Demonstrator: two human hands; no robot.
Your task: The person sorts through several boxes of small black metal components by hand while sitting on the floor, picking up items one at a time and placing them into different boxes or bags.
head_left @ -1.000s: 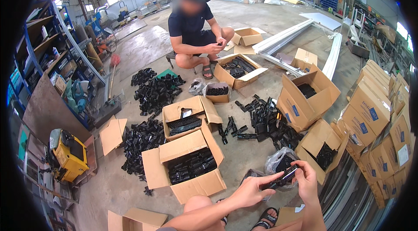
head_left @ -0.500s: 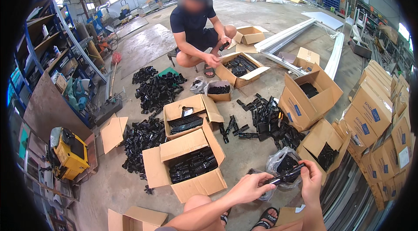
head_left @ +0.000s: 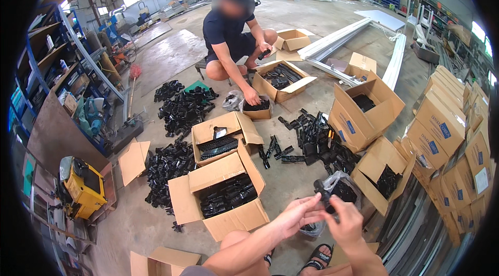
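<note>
Between my two hands is a black elongated part [head_left: 323, 195], tilted, with a thicker knob-like upper end. My left hand [head_left: 298, 215] pinches it from the left, fingers closed near its middle. My right hand [head_left: 345, 218] has its fingers closed on the lower right side. Just behind my hands stands a clear plastic bag [head_left: 355, 188] of small black pieces. A second bag [head_left: 313, 228] shows partly beneath them. To the left lies an open carton [head_left: 233, 220] packed with similar black parts.
Loose black parts form heaps [head_left: 171, 174] on the left and a pile [head_left: 314, 143] ahead. Open cartons [head_left: 358, 115] stand on the right beside stacked boxes [head_left: 436, 120]. Opposite, a crouching person [head_left: 228, 37] reaches into a small box [head_left: 257, 114]. Long metal profiles [head_left: 403, 229] lie lower right.
My hands have moved left and turned the black part from nearly level to steeply tilted. The other person's hand has moved down into the small box.
</note>
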